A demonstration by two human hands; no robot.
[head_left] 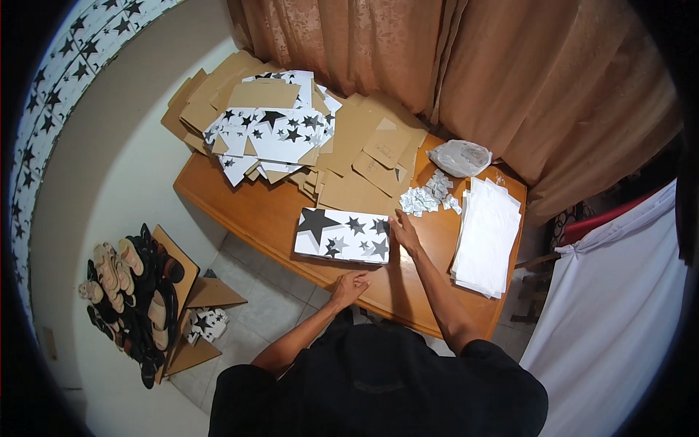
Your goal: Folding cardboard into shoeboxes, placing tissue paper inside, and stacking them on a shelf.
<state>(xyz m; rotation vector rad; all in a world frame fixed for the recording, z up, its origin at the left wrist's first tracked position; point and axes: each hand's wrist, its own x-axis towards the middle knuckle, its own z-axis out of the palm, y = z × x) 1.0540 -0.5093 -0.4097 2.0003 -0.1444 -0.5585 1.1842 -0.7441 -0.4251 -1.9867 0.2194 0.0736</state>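
Observation:
A closed white shoebox (342, 247) printed with black and grey stars lies near the front edge of the wooden table. At its right end is my right hand (406, 234), fingers stretched along that side and touching or almost touching it; it does not grip the box. My left hand (351, 288) hovers by the table's front edge, just below the box, with its fingers loosely extended and nothing visible in them. To the right of the box lie small silver-white packets (429, 197) in a loose heap, beside a stack of white paper sheets (486, 237).
Flat brown cardboard pieces (357, 186) and star-printed blanks (273, 135) pile up across the table's back left. A translucent plastic bag (460, 157) sits at the back right. Left of the table, sandals and shoes (131, 291) cover a board on a cardboard stand (211, 293). Brown curtains (349, 51) hang behind.

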